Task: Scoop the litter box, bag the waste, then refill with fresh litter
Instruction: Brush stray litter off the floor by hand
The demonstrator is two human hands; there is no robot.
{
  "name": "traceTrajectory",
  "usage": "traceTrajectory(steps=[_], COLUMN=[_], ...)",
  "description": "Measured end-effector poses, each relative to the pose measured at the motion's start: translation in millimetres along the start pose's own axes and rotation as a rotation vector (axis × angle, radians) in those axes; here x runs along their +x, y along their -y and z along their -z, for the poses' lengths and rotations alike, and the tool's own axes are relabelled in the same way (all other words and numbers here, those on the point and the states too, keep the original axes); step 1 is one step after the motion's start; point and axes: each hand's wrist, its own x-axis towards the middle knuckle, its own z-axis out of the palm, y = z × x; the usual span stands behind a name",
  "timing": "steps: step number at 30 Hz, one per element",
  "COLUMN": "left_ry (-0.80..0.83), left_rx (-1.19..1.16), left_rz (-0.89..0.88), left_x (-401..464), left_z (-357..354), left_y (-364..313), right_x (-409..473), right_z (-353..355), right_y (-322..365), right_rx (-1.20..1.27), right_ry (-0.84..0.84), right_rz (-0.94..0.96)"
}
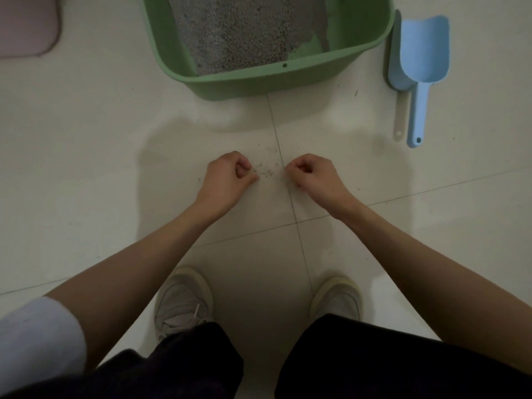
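Litter (236,33) is seen spread grey inside the green litter box (259,79), with a bare green patch showing at the box's right inner corner. Just right of the box, a blue scoop (423,61) is laid on the tiled floor (86,139), untouched, partly over a second pale scoop (398,119). Near the box's front wall, scattered grains (266,171) are seen between the two hands. Left hand (230,175) and right hand (313,174) are both curled, fingertips drawn together as if pinching; whether anything is held cannot be told. Grains may be smeared or missed if picked by fingers alone. Open floor is left all around; a pink mat (26,27) lies well left of the box.
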Motion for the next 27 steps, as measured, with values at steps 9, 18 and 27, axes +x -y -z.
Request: traceTrajectory(steps=[9,18,27], left_ry=[-0.024,0.088,0.166], left_rx=[0.175,0.313,-0.958], left_rz=[-0.193,-0.281,0.390], left_x=[8,13,3], left_z=[0,1,34], left_y=[-4,-4,-5], right_x=[17,18,1], right_z=[-29,-37,8], right_y=[6,6,8], right_rx=[-0.502,-0.611,0.927], right_ry=[0.002,0.023,0.154], right_rz=[0.179,0.247,-0.239])
